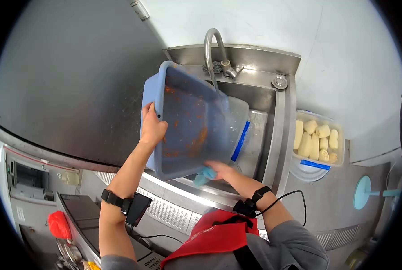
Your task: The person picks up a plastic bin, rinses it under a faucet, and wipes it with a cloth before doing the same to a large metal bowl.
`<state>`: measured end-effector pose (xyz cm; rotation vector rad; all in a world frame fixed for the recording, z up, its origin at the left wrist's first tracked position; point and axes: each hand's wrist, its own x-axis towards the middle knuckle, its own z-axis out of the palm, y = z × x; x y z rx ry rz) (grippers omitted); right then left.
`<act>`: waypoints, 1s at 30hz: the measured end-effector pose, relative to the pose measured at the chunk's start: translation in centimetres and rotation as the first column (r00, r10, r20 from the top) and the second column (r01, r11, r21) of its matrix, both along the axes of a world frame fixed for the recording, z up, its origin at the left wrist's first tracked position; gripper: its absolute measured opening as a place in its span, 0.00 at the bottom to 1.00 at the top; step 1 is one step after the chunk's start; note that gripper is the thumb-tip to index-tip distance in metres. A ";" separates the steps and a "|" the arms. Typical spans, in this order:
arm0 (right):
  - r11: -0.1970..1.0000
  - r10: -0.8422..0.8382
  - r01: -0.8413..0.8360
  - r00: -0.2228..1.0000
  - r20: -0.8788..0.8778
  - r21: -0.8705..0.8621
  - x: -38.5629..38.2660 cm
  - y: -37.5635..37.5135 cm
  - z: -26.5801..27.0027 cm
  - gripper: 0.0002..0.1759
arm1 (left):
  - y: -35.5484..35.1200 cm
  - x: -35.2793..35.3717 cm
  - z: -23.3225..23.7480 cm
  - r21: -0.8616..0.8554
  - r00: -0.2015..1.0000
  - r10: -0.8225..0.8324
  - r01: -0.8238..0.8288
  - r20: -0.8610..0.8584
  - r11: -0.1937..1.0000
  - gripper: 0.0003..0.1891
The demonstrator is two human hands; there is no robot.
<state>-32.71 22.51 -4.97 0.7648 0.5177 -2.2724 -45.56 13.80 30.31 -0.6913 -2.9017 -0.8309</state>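
Note:
A big blue-grey plastic tub (183, 117) is tilted over the steel sink, with orange food scraps stuck to its inside. My left hand (153, 126) is closed around its near left rim. At the tub's lower edge, my right hand (220, 170) is closed on a light blue cloth (203, 176), slightly blurred by motion. Water seems to run from the curved tap (214, 38) into the tub's far right corner. Partly behind the tub, a translucent container (238, 114) with a blue tape strip lies in the sink (273, 130).
Right of the sink, a clear box (320, 118) holds several peeled, pale yellow vegetable pieces. A drain plug (279, 82) sits on the sink's back right corner. A grey metal panel (75, 81) stands close on the left. Floor grates (169, 211) run below the sink.

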 end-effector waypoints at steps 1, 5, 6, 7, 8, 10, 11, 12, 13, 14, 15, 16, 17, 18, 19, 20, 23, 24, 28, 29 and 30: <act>1.000 0.013 -0.013 1.000 -0.001 -0.012 -0.1 0.0 -0.5 0.15 | -0.5 -0.8 -0.6 0.009 1.000 -0.012 0.012 0.014 1.000 0.36; 0.956 0.019 -0.023 1.000 0.014 0.293 0.1 -0.1 1.4 0.18 | -0.8 -3.0 -1.8 0.055 0.996 -0.082 0.079 0.041 0.995 0.35; 0.927 0.041 -0.038 0.999 0.000 0.372 0.1 -0.1 2.4 0.20 | -1.1 -4.1 -2.1 0.042 0.994 -0.094 0.092 0.053 0.995 0.34; 0.893 0.066 -0.055 0.998 -0.009 0.447 0.3 -0.5 2.9 0.22 | -1.5 -5.5 -2.6 0.027 0.992 -0.105 0.103 0.067 0.994 0.34; 0.839 0.113 -0.082 0.993 -0.024 0.537 0.3 -0.9 3.2 0.24 | -2.1 -6.9 -3.0 0.014 0.990 -0.116 0.115 0.080 0.993 0.34; 0.700 0.203 -0.114 0.978 -0.043 0.705 0.0 -1.4 4.9 0.28 | -3.2 -9.3 -4.0 0.033 0.988 -0.111 0.108 0.104 0.994 0.33; 0.641 0.220 -0.130 0.975 -0.018 0.757 0.2 -1.3 6.3 0.29 | -4.0 -10.5 -4.7 0.041 0.986 -0.113 0.109 0.121 0.993 0.33; 0.579 0.233 -0.149 0.972 0.013 0.802 0.8 -0.8 10.7 0.30 | -5.0 -11.5 -5.7 0.052 0.990 -0.122 0.118 0.074 0.992 0.33; 0.512 0.245 -0.173 0.968 0.050 0.841 1.5 -0.6 13.0 0.31 | -6.2 -12.8 -6.8 0.085 0.984 -0.148 0.140 0.095 0.987 0.33; 0.734 0.083 0.000 0.992 -0.089 0.679 1.8 -0.1 9.9 0.28 | -7.3 -14.1 -7.9 0.120 0.978 -0.171 0.157 0.117 0.980 0.32; 0.714 0.027 0.062 0.993 -0.116 0.697 2.5 0.4 8.9 0.27 | -7.9 -14.8 -8.8 0.156 0.972 -0.192 0.170 0.138 0.973 0.32; 0.689 -0.024 0.124 0.989 -0.148 0.714 3.1 1.0 8.5 0.26 | -7.9 -14.7 -8.9 0.184 0.973 -0.172 0.142 0.155 0.973 0.31; 0.661 -0.076 0.187 0.980 -0.183 0.726 3.8 1.7 8.0 0.26 | -7.5 -14.5 -8.9 0.171 0.982 -0.140 0.117 0.128 0.978 0.29; 0.712 -0.239 0.303 0.953 -0.186 0.634 4.8 1.8 8.6 0.27 | -7.1 -13.6 -8.2 0.151 0.989 -0.108 0.092 0.103 0.984 0.28; 0.660 -0.261 0.300 0.951 -0.165 0.689 5.9 2.1 8.4 0.29 | -6.9 -12.9 -7.9 0.130 0.994 -0.077 0.066 0.076 0.989 0.26; 0.603 -0.282 0.297 0.948 -0.150 0.740 6.7 2.7 8.1 0.31 | -6.8 -12.4 -7.8 0.050 0.998 -0.066 0.066 0.005 0.997 0.25; 0.359 -0.107 0.107 0.992 -0.073 0.927 9.3 5.0 6.5 0.34 | -6.9 -11.6 -8.0 -0.104 0.996 -0.065 0.058 -0.060 0.993 0.20; 0.243 -0.013 0.026 1.000 -0.024 0.970 9.7 5.5 5.7 0.35 | -7.2 -11.7 -8.1 -0.090 0.997 -0.068 0.070 0.021 0.994 0.19; -0.237 0.234 -0.163 0.947 0.219 0.958 9.2 5.9 3.8 0.35 | -8.0 -13.0 -8.5 -0.029 0.991 -0.120 0.121 0.061 0.992 0.15; -0.154 0.232 -0.115 0.961 0.149 0.981 8.2 6.3 3.4 0.35 | -8.0 -13.6 -8.3 0.007 0.989 -0.111 0.111 0.100 0.994 0.15; -0.062 0.220 -0.072 0.972 0.084 0.996 7.6 6.0 3.0 0.35 | -8.1 -13.9 -7.6 0.035 0.983 -0.107 0.102 0.148 0.994 0.14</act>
